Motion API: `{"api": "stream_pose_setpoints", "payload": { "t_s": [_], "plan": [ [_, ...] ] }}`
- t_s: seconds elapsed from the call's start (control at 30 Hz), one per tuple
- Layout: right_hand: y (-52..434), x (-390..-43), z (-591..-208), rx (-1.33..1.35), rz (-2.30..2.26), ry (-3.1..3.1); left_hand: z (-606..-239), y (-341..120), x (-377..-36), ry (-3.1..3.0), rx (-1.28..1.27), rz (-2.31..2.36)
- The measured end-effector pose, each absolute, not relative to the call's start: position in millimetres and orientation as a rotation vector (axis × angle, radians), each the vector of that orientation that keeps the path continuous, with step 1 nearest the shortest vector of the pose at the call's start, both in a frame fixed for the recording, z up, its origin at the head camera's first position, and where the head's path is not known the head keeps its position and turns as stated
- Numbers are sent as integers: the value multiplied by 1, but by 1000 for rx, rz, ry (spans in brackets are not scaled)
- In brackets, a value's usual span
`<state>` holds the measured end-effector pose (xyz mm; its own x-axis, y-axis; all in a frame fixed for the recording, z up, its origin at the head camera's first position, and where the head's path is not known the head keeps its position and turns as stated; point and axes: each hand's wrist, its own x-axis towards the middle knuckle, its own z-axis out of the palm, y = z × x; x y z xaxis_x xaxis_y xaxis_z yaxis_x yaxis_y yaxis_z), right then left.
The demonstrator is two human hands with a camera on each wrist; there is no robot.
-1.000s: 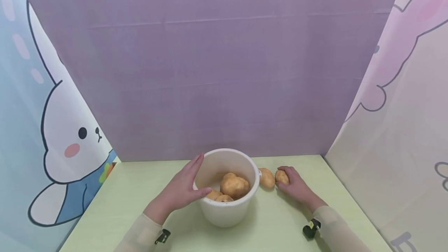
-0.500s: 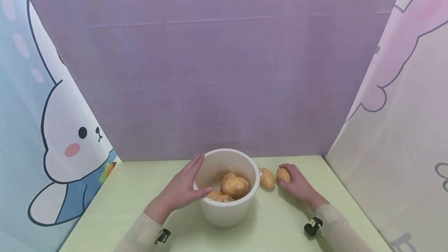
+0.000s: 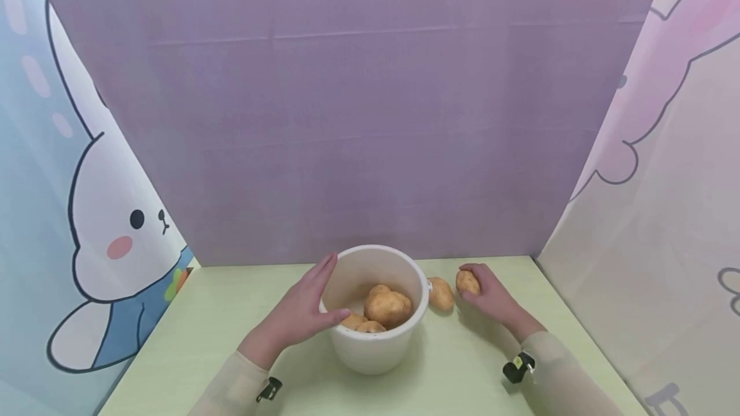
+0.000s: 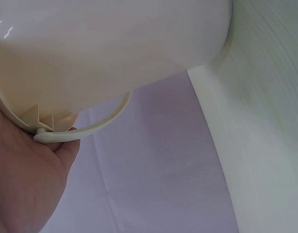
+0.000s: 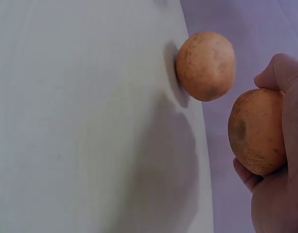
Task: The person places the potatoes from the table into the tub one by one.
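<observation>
A white plastic bucket (image 3: 376, 345) stands on the pale green table (image 3: 191, 332) and holds several potatoes (image 3: 387, 308). My left hand (image 3: 303, 310) rests flat against its left wall, thumb over the rim; the left wrist view shows the bucket wall (image 4: 105, 48) and its thin handle (image 4: 86, 128) against my palm. My right hand (image 3: 488, 297) grips a small potato (image 3: 467, 282), lifted just off the table, seen close as potato (image 5: 258, 131) in the right wrist view. Another potato (image 3: 441, 293) lies on the table beside the bucket, also visible as potato (image 5: 206, 65).
A purple backdrop (image 3: 358, 114) closes the far side. Cartoon-printed panels stand on the left (image 3: 87, 223) and right (image 3: 653, 210). The table's near edge lies under my forearms.
My right hand has raised the small potato slightly up and away from the table. The left hand and the bucket have stayed put.
</observation>
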<state>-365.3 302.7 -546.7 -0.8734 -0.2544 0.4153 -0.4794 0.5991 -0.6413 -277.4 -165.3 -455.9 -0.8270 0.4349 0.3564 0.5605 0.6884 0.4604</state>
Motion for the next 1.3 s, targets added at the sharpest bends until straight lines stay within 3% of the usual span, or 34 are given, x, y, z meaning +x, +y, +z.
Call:
{"api": "stream_pose_setpoints", "payload": {
  "t_s": [1.3],
  "plan": [
    [260, -360, -436, 896, 1030, -2492, -456, -166, -278, -2678, -811, -839]
  ]
}}
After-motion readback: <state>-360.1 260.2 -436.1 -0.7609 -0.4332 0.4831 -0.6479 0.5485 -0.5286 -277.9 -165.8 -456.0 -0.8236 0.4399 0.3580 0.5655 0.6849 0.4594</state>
